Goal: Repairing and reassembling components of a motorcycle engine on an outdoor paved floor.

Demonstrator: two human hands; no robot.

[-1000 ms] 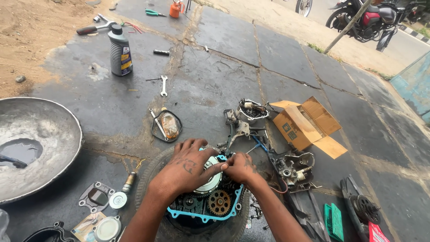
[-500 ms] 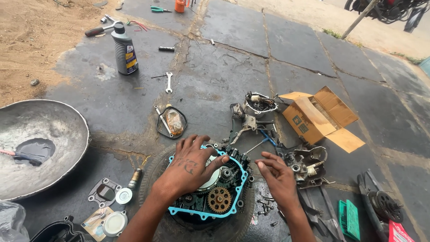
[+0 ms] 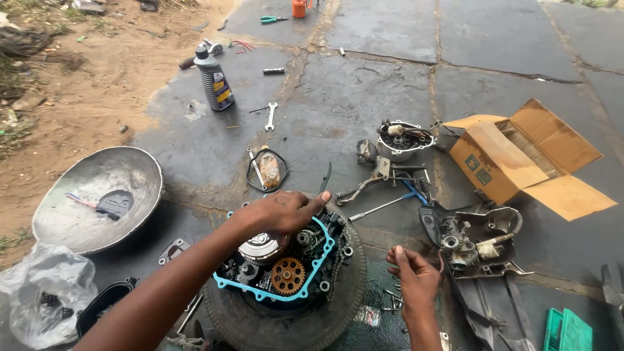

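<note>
An opened engine case (image 3: 279, 273) with a blue gasket and a brass-coloured gear (image 3: 288, 275) lies on a tyre (image 3: 344, 305) on the stone floor. My left hand (image 3: 283, 213) rests palm down on the case over a round clutch part (image 3: 260, 247), fingers spread and pointing right. To the right of the tyre my right hand (image 3: 414, 276) hovers above small loose screws (image 3: 392, 299), fingers curled; whether it pinches a small part is not clear.
A cardboard box (image 3: 520, 156) lies open at right, engine covers and a lever (image 3: 403, 146) beside it. An oil bottle (image 3: 214, 81), a spanner (image 3: 270, 116) and a metal basin (image 3: 97, 195) with dark liquid sit at left. A plastic bag (image 3: 45, 286) is near.
My right hand has left the engine case and moved right and down, off the tyre. The left hand stays on the case. The camera has shifted closer and leftward.
</note>
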